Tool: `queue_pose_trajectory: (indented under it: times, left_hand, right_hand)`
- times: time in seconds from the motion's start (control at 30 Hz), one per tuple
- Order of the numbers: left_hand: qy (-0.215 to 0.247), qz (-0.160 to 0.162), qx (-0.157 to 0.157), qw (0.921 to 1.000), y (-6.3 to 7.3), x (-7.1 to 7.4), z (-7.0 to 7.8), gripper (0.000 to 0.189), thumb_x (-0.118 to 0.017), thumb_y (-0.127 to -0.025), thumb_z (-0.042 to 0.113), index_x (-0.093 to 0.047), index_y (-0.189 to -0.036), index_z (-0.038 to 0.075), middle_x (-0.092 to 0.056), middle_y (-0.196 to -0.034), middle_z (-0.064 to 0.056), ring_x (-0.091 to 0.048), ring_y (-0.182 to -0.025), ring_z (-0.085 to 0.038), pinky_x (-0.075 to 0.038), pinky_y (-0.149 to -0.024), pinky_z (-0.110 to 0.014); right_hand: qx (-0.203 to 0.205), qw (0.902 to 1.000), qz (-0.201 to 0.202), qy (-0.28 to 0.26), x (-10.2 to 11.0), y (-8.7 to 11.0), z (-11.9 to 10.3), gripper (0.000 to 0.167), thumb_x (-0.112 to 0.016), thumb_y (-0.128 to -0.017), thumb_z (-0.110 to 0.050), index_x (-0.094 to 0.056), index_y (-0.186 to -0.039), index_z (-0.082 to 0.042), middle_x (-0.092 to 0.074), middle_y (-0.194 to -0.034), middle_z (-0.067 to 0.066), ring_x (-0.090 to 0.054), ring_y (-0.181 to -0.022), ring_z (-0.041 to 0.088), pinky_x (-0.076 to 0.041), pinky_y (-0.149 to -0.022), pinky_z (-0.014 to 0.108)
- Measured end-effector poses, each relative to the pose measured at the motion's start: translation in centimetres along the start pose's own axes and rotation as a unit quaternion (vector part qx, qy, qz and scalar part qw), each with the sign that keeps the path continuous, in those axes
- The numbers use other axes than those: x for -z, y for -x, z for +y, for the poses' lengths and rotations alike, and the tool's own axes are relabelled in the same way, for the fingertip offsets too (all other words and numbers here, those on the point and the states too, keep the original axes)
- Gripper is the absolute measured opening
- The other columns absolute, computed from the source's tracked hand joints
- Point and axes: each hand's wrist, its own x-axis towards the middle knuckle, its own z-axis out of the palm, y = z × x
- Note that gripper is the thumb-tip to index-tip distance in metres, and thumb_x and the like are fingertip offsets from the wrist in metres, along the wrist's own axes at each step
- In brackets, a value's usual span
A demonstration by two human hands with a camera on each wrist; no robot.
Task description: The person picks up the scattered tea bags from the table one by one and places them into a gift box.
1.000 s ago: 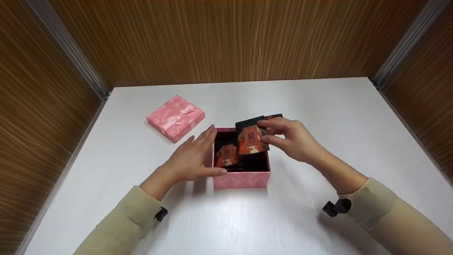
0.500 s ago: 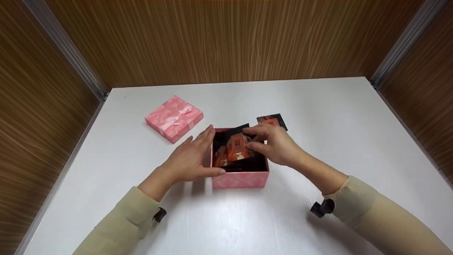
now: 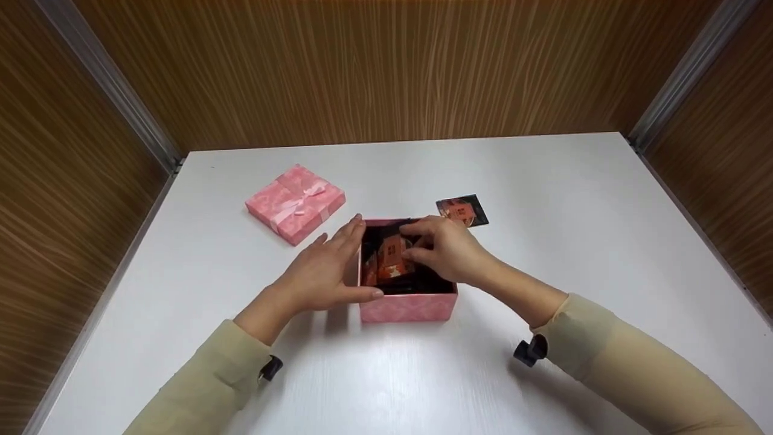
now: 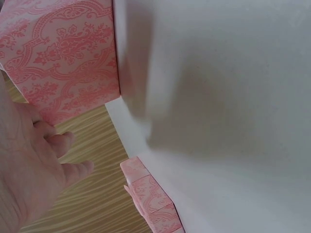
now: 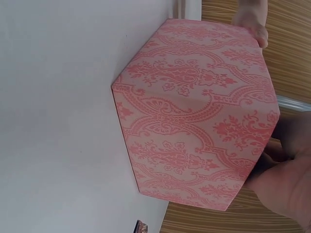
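Note:
A pink patterned box [image 3: 407,309], with its top uncovered, stands mid-table in the head view. My left hand [image 3: 320,278] rests at the box's left side, thumb along the front rim and fingers fairly straight. Over the box, my right hand [image 3: 450,249] pinches a flat dark packet [image 3: 394,254] with an orange-red print, lowered inside the walls. Beneath it lies another similar packet [image 3: 370,270], partly covered. In the right wrist view the right hand [image 5: 286,182] reaches over the rim of the box [image 5: 194,109]; its fingertips are hidden.
A pink lid [image 3: 296,202] with a ribbon bow lies behind and left of the box. Another dark packet with orange print [image 3: 464,210] lies on the white table [image 3: 543,205] behind the right hand. Wood-grain panels [image 3: 386,72] border the table.
My right hand has moved left and down with the packet, from above the box's right rim into the box. The packet lying on the table is now less covered. The left hand stays put.

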Motion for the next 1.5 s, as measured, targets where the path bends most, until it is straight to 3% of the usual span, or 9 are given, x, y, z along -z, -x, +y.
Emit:
queue_pose_trajectory:
  times: [0.2, 0.43, 0.67, 0.83, 1.0, 1.07, 1.17, 1.27, 1.5]
  left_hand:
    - [0.0, 0.0, 0.0, 1.0, 0.0, -0.1, 0.0, 0.128, -0.052, -0.085, 0.092, -0.003, -0.171, 0.01, -0.003, -0.178, -0.003, -0.014, -0.162, -0.02, -0.018, -0.129, -0.054]
    - [-0.002, 0.005, -0.007, 1.0, 0.0, 0.0, 0.0, 0.128, -0.052, -0.086, 0.091, -0.005, -0.171, 0.008, -0.004, -0.178, -0.004, -0.015, -0.162, -0.021, -0.02, -0.129, -0.055]
    - [-0.002, 0.008, -0.007, 0.9999, 0.0, 0.0, -0.1, 0.128, -0.052, -0.085, 0.091, -0.006, -0.171, 0.008, -0.005, -0.178, -0.004, -0.014, -0.162, -0.019, -0.019, -0.129, -0.055]
    - [0.0, 0.005, -0.004, 1.0, -0.1, -0.1, 0.0, 0.128, -0.05, -0.085, 0.092, -0.005, -0.171, 0.009, -0.004, -0.178, -0.004, -0.014, -0.162, -0.019, -0.018, -0.129, -0.054]
    - [-0.001, 0.008, -0.004, 1.0, -0.2, -0.2, 0.2, 0.128, -0.05, -0.085, 0.093, -0.006, -0.171, 0.01, -0.005, -0.179, -0.004, -0.015, -0.162, -0.019, -0.019, -0.129, -0.053]
    - [0.0, 0.011, -0.006, 0.9999, -0.3, -0.2, 0.3, 0.128, -0.05, -0.085, 0.093, -0.006, -0.171, 0.01, -0.005, -0.179, -0.004, -0.015, -0.162, -0.02, -0.019, -0.129, -0.053]
    - [-0.001, 0.007, -0.006, 1.0, -0.3, -0.2, 0.4, 0.128, -0.05, -0.084, 0.093, -0.005, -0.171, 0.01, -0.005, -0.179, -0.004, -0.015, -0.162, -0.02, -0.019, -0.129, -0.053]
    - [-0.004, 0.001, -0.002, 1.0, -0.3, 0.0, 0.5, 0.129, -0.05, -0.084, 0.093, -0.004, -0.171, 0.011, -0.004, -0.179, -0.003, -0.014, -0.163, -0.02, -0.018, -0.129, -0.053]
    - [-0.007, -0.002, -0.001, 1.0, 0.0, 0.3, 0.6, 0.129, -0.05, -0.084, 0.093, -0.004, -0.171, 0.01, -0.003, -0.179, -0.003, -0.013, -0.163, -0.021, -0.018, -0.129, -0.053]
  right_hand:
    - [0.0, 0.9993, -0.011, 0.034, -0.6, -0.7, 0.0, 0.041, -0.083, -0.094, -0.014, -0.074, -0.131, 0.001, -0.073, -0.126, 0.019, -0.074, -0.101, 0.024, -0.06, -0.092, 0.043]
    - [0.011, 0.999, -0.014, 0.041, -1.0, -1.4, 0.1, 0.04, -0.083, -0.093, -0.014, -0.075, -0.129, 0.002, -0.074, -0.124, 0.019, -0.072, -0.096, 0.025, -0.059, -0.09, 0.044]
    - [0.043, 0.9956, -0.021, 0.08, -1.2, -1.7, 0.2, 0.042, -0.083, -0.092, -0.012, -0.074, -0.131, 0.002, -0.075, -0.124, 0.019, -0.071, -0.113, 0.031, -0.055, -0.102, 0.049]
    - [0.074, 0.9926, -0.011, 0.096, -1.0, -1.4, 0.2, 0.039, -0.084, -0.092, -0.012, -0.075, -0.128, 0.002, -0.076, -0.121, 0.018, -0.071, -0.116, 0.033, -0.057, -0.101, 0.049]
    - [0.078, 0.9933, 0.044, 0.074, 0.7, -0.8, 0.5, 0.035, -0.083, -0.093, -0.013, -0.077, -0.125, -0.001, -0.077, -0.111, 0.017, -0.075, -0.095, 0.029, -0.062, -0.084, 0.046]
    - [0.074, 0.993, 0.076, 0.052, 2.0, -0.7, 1.0, 0.033, -0.083, -0.093, -0.011, -0.078, -0.124, 0.0, -0.078, -0.108, 0.017, -0.075, -0.087, 0.027, -0.063, -0.078, 0.043]
    - [0.057, 0.9914, 0.117, 0.01, 3.9, -0.7, 2.1, 0.03, -0.082, -0.092, -0.006, -0.078, -0.12, 0.003, -0.078, -0.108, 0.017, -0.078, -0.087, 0.029, -0.064, -0.076, 0.035]
    - [0.017, 0.9898, 0.142, 0.004, 5.7, -0.9, 3.8, 0.031, -0.082, -0.093, -0.007, -0.078, -0.122, 0.002, -0.078, -0.112, 0.016, -0.078, -0.094, 0.029, -0.061, -0.074, 0.027]
    - [-0.088, 0.9868, 0.136, -0.002, 8.6, -1.4, 9.1, 0.037, -0.077, -0.1, -0.02, -0.073, -0.133, -0.002, -0.075, -0.124, 0.017, -0.07, -0.115, 0.033, -0.055, -0.096, 0.044]
